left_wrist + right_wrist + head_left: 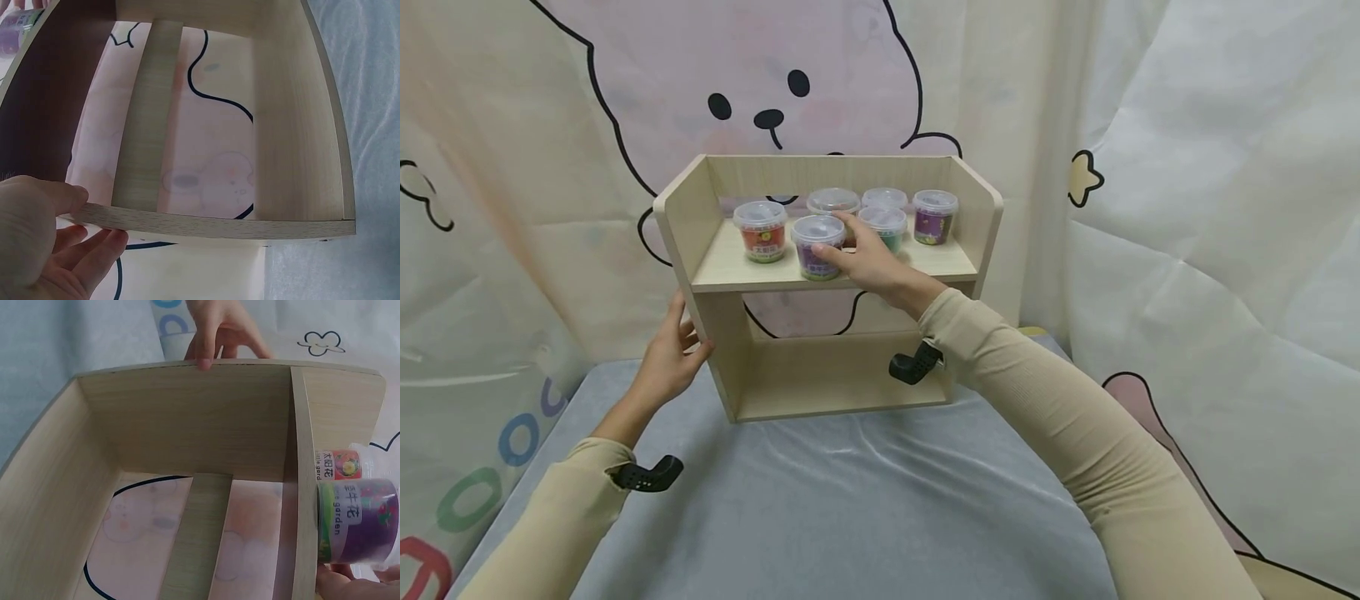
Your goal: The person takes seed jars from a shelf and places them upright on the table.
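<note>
A pale wooden two-tier shelf (981, 217) stands on the table, with small clear-lidded plastic tubs on its upper board. My left hand (670, 354) grips the front edge of the shelf's left side; in the left wrist view its thumb (65, 197) lies on the inner face, fingers outside. At the upper board's front edge, my right hand (880, 262) holds a purple-labelled tub (812, 260) between thumb and index finger. In the right wrist view this tub (359, 519) stands upright by the board's edge, the hand partly out of frame.
An orange-red tub (763, 237) sits left of the held one. A green tub (895, 233), another purple tub (934, 218) and two more lie behind or right. The lower tier has a bare base (842, 379). Grey-blue cloth (850, 508) covers the table; printed curtains (1210, 233) surround it.
</note>
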Demonstrator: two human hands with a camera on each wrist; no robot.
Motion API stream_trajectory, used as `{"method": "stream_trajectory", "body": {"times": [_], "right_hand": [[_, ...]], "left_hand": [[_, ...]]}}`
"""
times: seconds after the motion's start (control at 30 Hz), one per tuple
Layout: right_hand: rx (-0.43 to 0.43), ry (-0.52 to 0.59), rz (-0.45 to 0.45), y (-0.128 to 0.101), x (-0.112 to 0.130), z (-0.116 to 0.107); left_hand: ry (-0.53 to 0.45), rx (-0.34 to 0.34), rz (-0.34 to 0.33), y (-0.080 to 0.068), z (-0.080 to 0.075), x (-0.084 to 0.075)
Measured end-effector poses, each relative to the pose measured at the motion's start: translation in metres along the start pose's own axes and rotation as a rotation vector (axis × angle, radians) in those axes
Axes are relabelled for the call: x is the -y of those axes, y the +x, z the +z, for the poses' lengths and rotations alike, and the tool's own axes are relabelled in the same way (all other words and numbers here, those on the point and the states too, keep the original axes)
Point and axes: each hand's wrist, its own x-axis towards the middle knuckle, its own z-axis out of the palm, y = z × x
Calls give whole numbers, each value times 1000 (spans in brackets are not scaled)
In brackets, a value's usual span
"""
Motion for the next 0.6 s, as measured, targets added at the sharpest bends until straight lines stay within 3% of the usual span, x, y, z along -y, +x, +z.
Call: {"method": "stream_trajectory", "body": {"times": [0.37, 0.6], "right_hand": [[29, 103, -85, -11, 2, 3], [74, 96, -147, -24, 6, 11]], "left_hand": [[5, 33, 8, 0, -3, 0], [30, 52, 28, 2, -6, 0]]}}
